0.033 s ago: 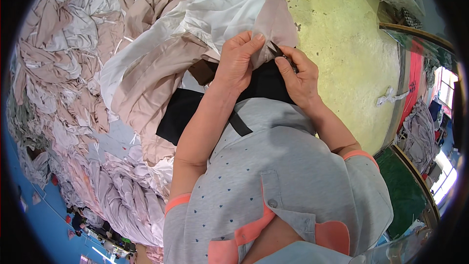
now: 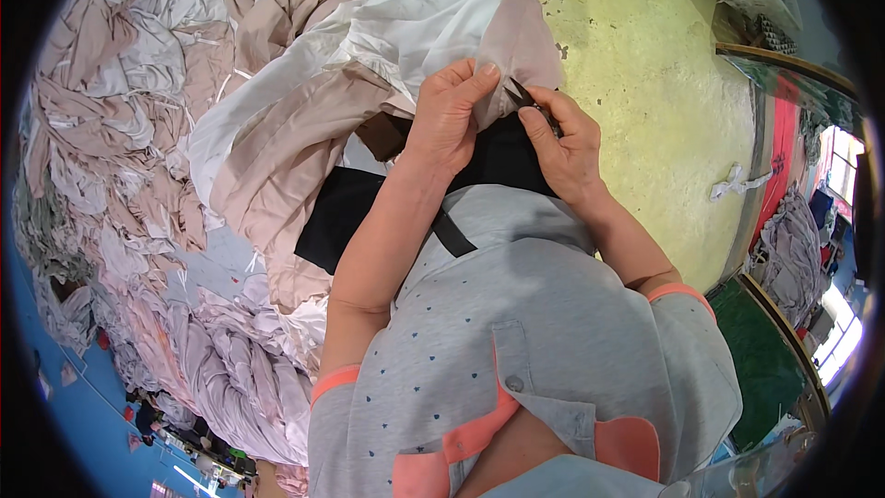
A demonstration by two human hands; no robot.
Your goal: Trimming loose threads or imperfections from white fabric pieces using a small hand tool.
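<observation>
The pale cloth extends ahead of the left hand, which pinches its near edge; beside this cloth, the right hand grips 1 dark snipping tool (tips close to cloth).

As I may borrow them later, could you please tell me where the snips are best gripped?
Probably by the rear end of the snips, from the lower right, as the right hand holds them: their pointed blades face up-left, toward the cloth.
</observation>
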